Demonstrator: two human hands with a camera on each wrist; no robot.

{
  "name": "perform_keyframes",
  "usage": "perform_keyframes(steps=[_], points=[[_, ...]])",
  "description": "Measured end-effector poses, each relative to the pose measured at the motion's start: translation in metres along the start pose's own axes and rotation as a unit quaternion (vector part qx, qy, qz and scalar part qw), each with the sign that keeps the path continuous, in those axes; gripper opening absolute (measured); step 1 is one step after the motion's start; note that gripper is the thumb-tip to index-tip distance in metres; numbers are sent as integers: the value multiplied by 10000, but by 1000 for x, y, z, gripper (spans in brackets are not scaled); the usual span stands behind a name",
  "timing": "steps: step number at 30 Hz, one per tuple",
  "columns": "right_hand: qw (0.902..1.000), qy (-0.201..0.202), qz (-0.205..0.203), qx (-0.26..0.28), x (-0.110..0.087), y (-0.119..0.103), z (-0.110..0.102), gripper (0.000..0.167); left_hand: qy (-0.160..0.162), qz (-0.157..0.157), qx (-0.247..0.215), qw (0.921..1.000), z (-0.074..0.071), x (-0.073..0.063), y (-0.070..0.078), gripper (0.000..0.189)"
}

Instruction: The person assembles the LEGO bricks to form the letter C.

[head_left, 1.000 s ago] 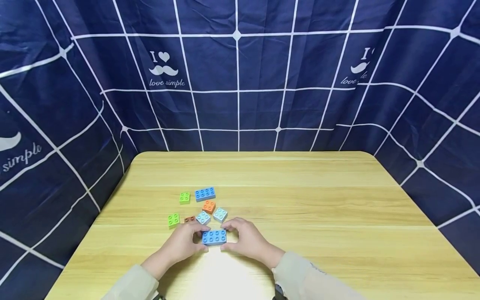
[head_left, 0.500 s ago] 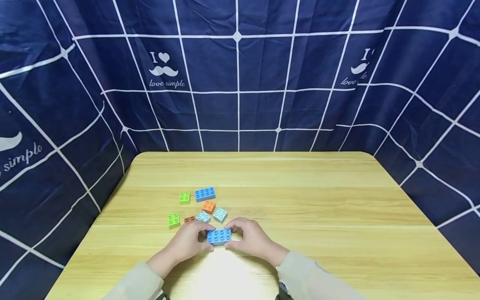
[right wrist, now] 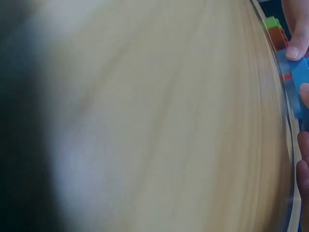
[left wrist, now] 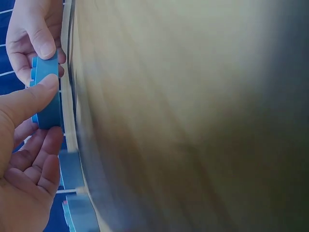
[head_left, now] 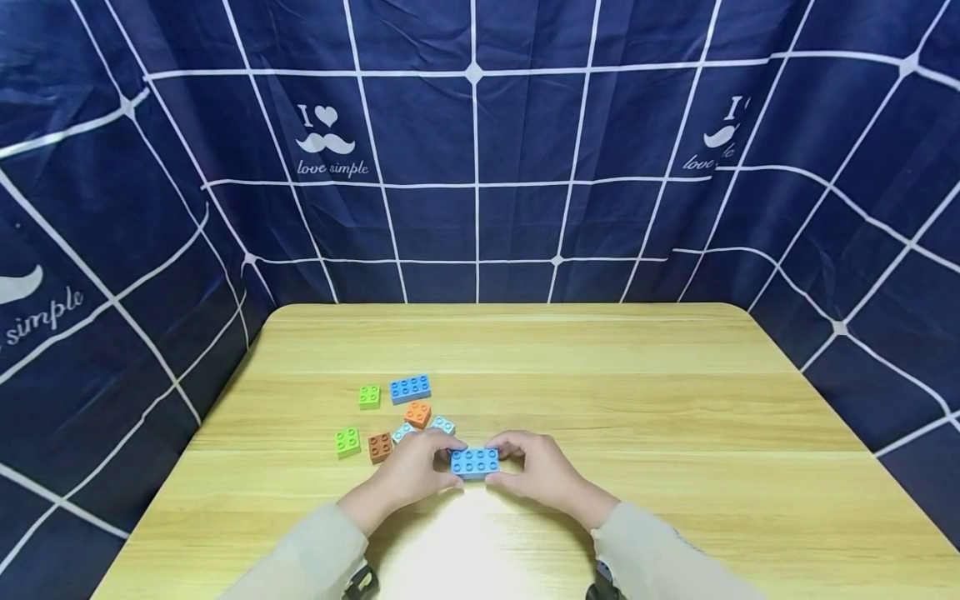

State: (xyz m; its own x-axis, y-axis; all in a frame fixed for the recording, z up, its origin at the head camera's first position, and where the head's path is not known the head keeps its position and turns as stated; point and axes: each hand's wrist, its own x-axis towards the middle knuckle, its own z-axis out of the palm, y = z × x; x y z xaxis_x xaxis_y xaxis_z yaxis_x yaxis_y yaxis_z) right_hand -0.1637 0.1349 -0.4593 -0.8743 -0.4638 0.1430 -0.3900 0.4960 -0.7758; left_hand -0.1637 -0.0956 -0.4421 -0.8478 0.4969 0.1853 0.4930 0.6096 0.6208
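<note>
Between my two hands is a blue eight-stud toy brick [head_left: 475,463], studs facing up in the head view. My left hand [head_left: 411,468] pinches its left end between thumb and fingers. The right end is gripped the same way by my right hand [head_left: 545,471]. In the left wrist view, both thumbs press the near side of the blue brick [left wrist: 48,101]. The right wrist view catches only part of the blue brick [right wrist: 301,77] at its edge. Two pale blue bricks [head_left: 443,426] lie just behind my left hand, partly covered by it.
On the wooden table [head_left: 675,417], left of the hands, lie a brown brick [head_left: 380,447], an orange brick [head_left: 417,413], another blue brick [head_left: 410,388], a green brick [head_left: 347,442] and a second green brick [head_left: 369,396]. A dark blue curtain [head_left: 525,217] hangs behind.
Both hands have moved right together, carrying the blue brick with them, and slightly away from me. The brown brick is now fully uncovered, while the pale blue bricks are more hidden.
</note>
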Motion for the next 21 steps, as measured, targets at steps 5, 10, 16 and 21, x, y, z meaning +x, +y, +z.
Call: perform_keyframes(steps=[5, 10, 16, 21], points=[[9997, 182, 11, -170, -8, 10, -11, 37, -80, 92, 69, 9999, 9, 13, 7, 45], [9990, 339, 69, -297, -16, 18, -20, 37, -140, 73, 300, 9994, 18, 23, 12, 44], [9980, 467, 106, -421, -23, 25, -26, 38, -237, 125, 165, 9995, 28, 32, 16, 43], [9969, 578, 102, -524, -26, 30, -28, 38, -260, 102, 175, 9995, 32, 36, 19, 43]])
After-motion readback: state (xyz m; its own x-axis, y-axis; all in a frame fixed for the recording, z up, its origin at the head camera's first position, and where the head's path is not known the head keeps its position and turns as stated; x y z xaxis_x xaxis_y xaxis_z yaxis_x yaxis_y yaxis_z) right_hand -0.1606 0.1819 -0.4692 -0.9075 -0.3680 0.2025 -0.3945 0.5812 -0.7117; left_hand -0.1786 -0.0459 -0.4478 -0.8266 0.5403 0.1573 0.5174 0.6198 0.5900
